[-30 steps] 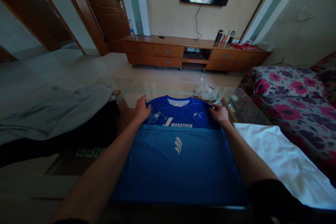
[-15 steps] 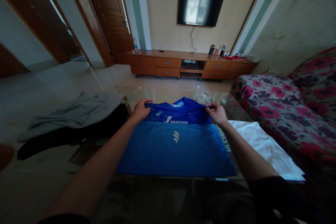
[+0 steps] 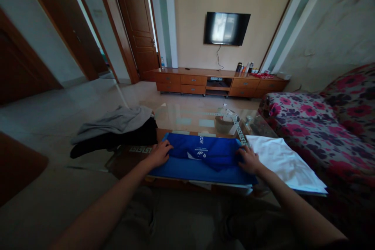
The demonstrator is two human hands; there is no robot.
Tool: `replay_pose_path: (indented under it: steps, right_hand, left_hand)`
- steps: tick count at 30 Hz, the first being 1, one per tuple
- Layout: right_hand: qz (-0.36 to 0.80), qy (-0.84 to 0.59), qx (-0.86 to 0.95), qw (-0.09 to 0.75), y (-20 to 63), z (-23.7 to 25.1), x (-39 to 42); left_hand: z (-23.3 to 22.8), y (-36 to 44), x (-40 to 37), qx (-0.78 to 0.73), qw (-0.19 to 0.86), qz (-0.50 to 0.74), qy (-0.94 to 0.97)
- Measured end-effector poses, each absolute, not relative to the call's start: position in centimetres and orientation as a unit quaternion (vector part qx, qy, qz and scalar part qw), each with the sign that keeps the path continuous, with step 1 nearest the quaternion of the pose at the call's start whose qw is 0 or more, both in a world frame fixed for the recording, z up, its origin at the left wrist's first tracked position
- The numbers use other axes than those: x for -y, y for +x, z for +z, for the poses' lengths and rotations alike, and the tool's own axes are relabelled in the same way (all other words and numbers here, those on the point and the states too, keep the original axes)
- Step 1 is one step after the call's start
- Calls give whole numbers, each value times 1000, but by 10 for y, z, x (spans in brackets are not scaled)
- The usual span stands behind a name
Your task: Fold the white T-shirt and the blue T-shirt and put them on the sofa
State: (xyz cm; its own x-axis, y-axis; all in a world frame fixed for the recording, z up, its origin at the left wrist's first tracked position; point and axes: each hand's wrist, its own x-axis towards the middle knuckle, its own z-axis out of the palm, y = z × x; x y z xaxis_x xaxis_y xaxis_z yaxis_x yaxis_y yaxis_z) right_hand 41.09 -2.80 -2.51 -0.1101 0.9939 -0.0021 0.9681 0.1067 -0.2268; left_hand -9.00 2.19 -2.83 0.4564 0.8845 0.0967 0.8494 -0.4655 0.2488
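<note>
At far left, wooden doors (image 3: 137, 39) and pale floor tiles, well apart from the work. Nearer, on the left end of the glass table (image 3: 187, 119), a grey garment (image 3: 115, 121) heaped over a black one (image 3: 117, 138), pushed aside in a loose pile, probably to keep the middle free. Just right of that pile, left hand (image 3: 159, 153) pressing palm-down on the left edge of the blue shirt (image 3: 202, 156), fingers spread and curled lightly over the cloth rather than pinching it, so resting flat, not clenched. Blue shirt lying folded into a wide band at the table's near edge, white print showing upside down on the top layer, a darker fold bunched toward the right; held at both ends, likely to keep the fold square and flat. Beyond it, near the table's middle, a small basket (image 3: 224, 123) with bits of paper. Right hand (image 3: 249, 160) laid on the shirt's right end, fingers bent onto the fabric, seemingly pressing rather than gripping. Just beside that hand, a white cloth (image 3: 283, 162) lying flat on the right end of the table. Farther right, a flowered sofa (image 3: 319, 125). At the back wall, a long wooden cabinet (image 3: 216, 84) under a television (image 3: 227, 28).
</note>
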Motion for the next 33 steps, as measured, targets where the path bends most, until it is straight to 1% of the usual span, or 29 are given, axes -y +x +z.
replay_pose_path:
  steps: [3, 7, 10, 13, 15, 22, 29, 33]
  right_hand:
    - [87, -609, 787, 58, 375, -24, 43]
    - [156, -527, 833, 63, 334, -20, 51]
    - [163, -501, 846, 83, 321, -18, 51]
    - [145, -487, 854, 109, 319, -15, 50]
    - [142, -484, 856, 113, 321, -12, 50]
    - [117, -483, 866, 56, 325, -1, 55]
    - [145, -464, 870, 83, 330, 19, 58]
    - [163, -482, 860, 50, 336, 14, 61]
  left_hand:
    - [-23, -71, -7, -484, 55, 102, 867]
    - [-18, -44, 1, -437, 99, 104, 888]
    - [-22, -32, 0, -445, 117, 110, 881]
    - [-27, -29, -5, -477, 119, 110, 864]
    - [-26, -30, -8, -469, 120, 104, 869]
    - [-12, -31, 3, -387, 131, 77, 909]
    - [-5, -33, 17, -362, 74, 38, 929]
    - [-7, -38, 21, -346, 72, 11, 935]
